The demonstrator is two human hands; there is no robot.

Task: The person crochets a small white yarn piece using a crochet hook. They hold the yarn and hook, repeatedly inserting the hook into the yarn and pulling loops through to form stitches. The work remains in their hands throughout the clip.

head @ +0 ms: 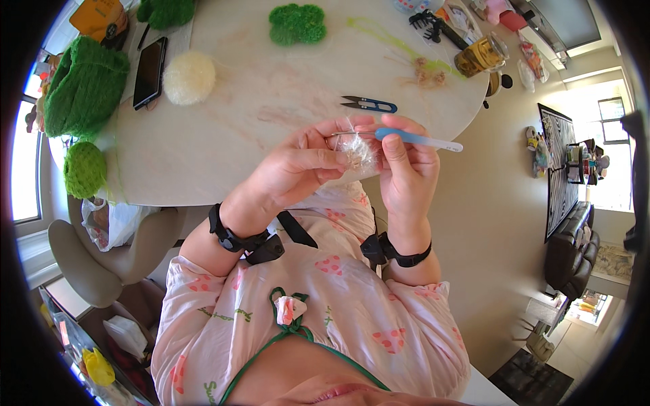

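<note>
Between the thumb and fingers of my left hand is a small piece of fuzzy white crochet work. My right hand grips a crochet hook with a blue and white handle. Its metal shaft lies across the top of the white piece, and the tip reaches toward my left fingers. A fine white strand rises by the left fingertips. Just beyond my hands, blue-handled thread snips lie on the table. A round ball of cream fuzzy yarn rests farther left.
The pale stone-look table carries a dark phone, a dark green yarn skein, a light green ball and a green fuzzy piece. A glass jar lies near the right edge. A chair stands at left.
</note>
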